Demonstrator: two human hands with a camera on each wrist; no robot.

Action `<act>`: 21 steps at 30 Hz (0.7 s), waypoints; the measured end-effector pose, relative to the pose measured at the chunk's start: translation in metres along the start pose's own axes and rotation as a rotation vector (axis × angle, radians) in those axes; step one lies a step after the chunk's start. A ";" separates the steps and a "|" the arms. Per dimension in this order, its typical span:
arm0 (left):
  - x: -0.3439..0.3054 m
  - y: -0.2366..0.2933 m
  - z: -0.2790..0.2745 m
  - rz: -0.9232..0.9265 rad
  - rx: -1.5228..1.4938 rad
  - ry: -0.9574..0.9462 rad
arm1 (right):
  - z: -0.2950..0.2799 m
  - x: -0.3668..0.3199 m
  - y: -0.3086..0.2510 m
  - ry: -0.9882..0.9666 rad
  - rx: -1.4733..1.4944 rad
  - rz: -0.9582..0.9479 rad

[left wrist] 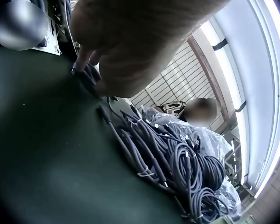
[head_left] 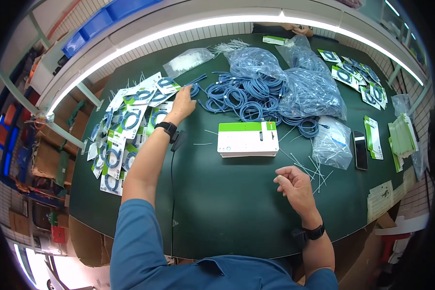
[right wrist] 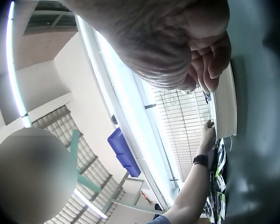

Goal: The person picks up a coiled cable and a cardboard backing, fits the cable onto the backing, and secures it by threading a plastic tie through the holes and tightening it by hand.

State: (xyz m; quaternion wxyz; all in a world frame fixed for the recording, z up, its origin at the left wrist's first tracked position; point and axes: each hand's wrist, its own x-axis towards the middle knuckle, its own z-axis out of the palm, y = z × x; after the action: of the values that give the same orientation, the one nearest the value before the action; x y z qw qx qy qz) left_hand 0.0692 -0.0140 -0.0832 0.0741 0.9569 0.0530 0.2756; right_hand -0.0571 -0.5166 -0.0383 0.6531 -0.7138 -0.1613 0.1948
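At the left of the table my left hand [head_left: 181, 104] reaches forward beside the carded cables. Its fingers grip a coiled blue cable [head_left: 194, 90], whose dark strands [left wrist: 87, 78] show under the fingertips in the left wrist view. To the right lies a heap of loose blue cables [head_left: 249, 94], several tied in coils. My right hand [head_left: 297, 188] hovers over the near right of the table, fingers loosely curled and holding nothing. Between the hands sits a stack of white and green cards [head_left: 248, 140], with the right hand just to its near right.
Packaged cables on cards [head_left: 130, 118] cover the left side. Plastic bags of cables [head_left: 309, 92] stand behind the heap. White cable ties [head_left: 314, 171] lie near a clear bag [head_left: 332, 142]. A phone [head_left: 360, 151] and green-white cards [head_left: 373, 137] are at the right. Another person sits opposite.
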 end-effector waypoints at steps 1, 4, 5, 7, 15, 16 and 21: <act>0.005 -0.014 0.014 0.009 -0.011 0.003 | 0.000 0.000 0.000 0.006 -0.004 0.001; 0.022 -0.033 0.031 0.010 0.135 -0.113 | -0.003 0.003 0.002 0.026 -0.011 0.006; 0.027 -0.031 0.028 0.027 0.168 -0.162 | -0.004 0.003 0.002 0.024 -0.009 0.009; 0.032 -0.029 0.025 0.058 0.239 -0.268 | -0.005 0.003 0.005 0.027 -0.002 0.023; 0.046 0.027 -0.011 -0.080 -0.193 0.039 | -0.001 0.000 0.003 -0.026 -0.065 -0.009; 0.048 0.039 -0.027 -0.080 -0.191 0.040 | 0.000 0.000 0.004 -0.034 -0.064 -0.017; 0.053 0.112 -0.091 -0.231 -0.567 0.014 | 0.003 0.000 0.007 -0.056 -0.079 -0.050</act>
State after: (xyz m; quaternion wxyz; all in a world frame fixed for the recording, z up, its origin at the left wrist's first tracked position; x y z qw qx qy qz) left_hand 0.0717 -0.1065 0.0395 0.3688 0.8838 0.0829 0.2759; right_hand -0.0587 -0.5151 -0.0455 0.6243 -0.7291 -0.2048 0.1919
